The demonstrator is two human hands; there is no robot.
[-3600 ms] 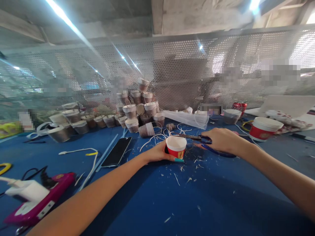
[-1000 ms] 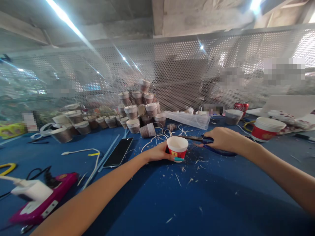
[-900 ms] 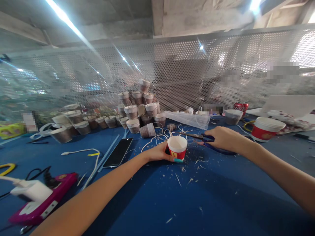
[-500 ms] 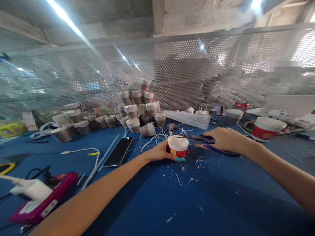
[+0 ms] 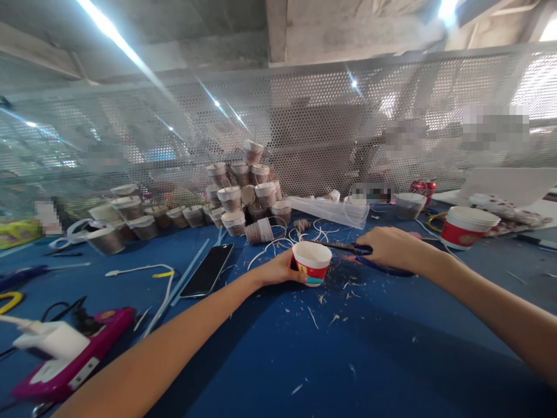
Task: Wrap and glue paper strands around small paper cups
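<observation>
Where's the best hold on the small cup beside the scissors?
Probably around the red band of the small cup, from the left, as the left hand has it. The cup tapers below its open rim, giving a wall to wrap, and the scissors reach in by the far rim from the right, so a low hold should stay clear.

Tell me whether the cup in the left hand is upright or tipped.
Roughly upright: the cup has its open mouth facing up, base below.

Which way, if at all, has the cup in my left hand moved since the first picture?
Yes: the cup has turned, its yellow label now left of centre instead of right; against the phone its place looks roughly unchanged.
</observation>
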